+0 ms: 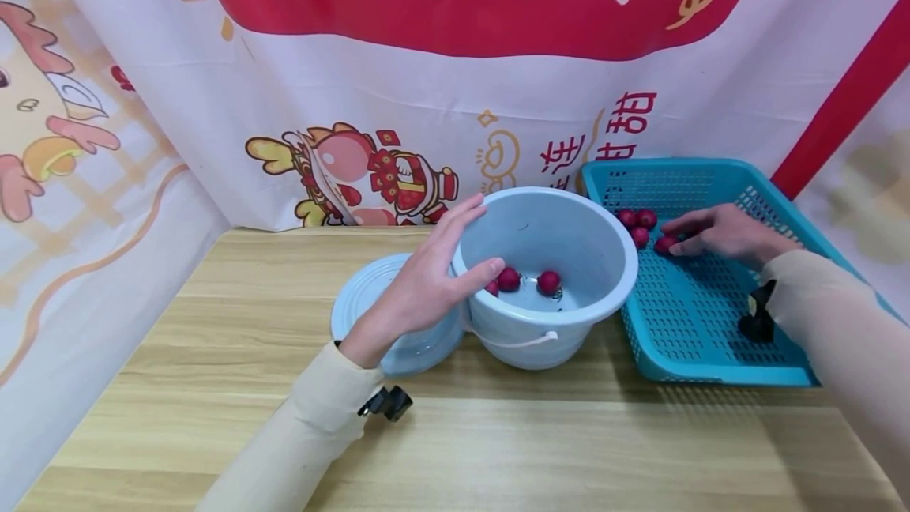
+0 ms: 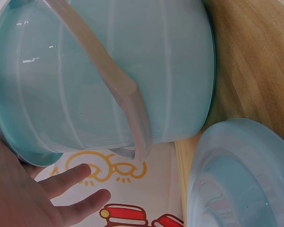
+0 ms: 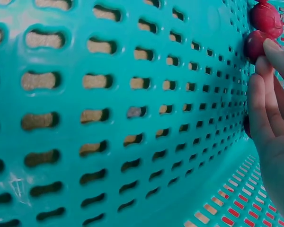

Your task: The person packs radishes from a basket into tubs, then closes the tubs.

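Note:
My left hand (image 1: 430,283) is at the near-left rim of a light blue bucket (image 1: 529,338), thumb lying over the edge. In the left wrist view its fingers (image 2: 85,205) stretch out straight and spread beside the bucket wall. Inside the bucket lie a few small red radishes (image 1: 549,283). Over in the teal basket (image 1: 718,374), my right hand (image 1: 732,234) pinches a radish (image 3: 256,46) between thumb and fingers. Several more radishes (image 1: 645,218) sit close by it at the basket's left side.
A round light blue lid (image 1: 370,283) lies on the wooden table (image 1: 213,370), left of the bucket and partly behind my left forearm. The basket stands just right of the bucket. A printed cloth (image 1: 426,117) hangs behind the table.

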A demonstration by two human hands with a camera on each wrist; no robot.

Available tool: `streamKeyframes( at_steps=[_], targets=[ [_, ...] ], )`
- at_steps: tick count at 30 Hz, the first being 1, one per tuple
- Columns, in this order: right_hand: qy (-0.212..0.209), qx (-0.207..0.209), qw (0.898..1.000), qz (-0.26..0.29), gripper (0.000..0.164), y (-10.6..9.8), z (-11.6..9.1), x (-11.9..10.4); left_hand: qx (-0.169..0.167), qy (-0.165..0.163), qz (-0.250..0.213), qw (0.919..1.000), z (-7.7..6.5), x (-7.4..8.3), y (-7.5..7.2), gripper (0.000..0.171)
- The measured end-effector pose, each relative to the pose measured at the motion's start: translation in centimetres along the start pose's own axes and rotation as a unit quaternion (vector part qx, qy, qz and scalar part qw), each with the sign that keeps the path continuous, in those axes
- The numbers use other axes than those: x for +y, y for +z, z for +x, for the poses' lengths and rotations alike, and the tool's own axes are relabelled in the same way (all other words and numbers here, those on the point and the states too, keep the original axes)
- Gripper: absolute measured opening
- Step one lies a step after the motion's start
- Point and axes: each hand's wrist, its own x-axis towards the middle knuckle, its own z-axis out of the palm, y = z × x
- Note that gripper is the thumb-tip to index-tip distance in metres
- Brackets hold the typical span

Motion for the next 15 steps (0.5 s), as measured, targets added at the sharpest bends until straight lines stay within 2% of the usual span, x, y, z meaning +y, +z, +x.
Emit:
streamKeyframes(
  at_steps=[6, 15],
  targets=[
    [0.001, 0.004, 1.0, -0.015, 0.061, 0.1, -0.04, -0.19, 0.001, 0.001, 0.001, 1.0, 0.01, 0.05, 0.0, 0.08],
    [-0.015, 0.046, 0.998, -0.025, 0.067, 0.02, -0.07, -0.83, 0.002, 0.001, 0.001, 1.0, -0.02, -0.02, -0.02, 0.08]
  ],
)
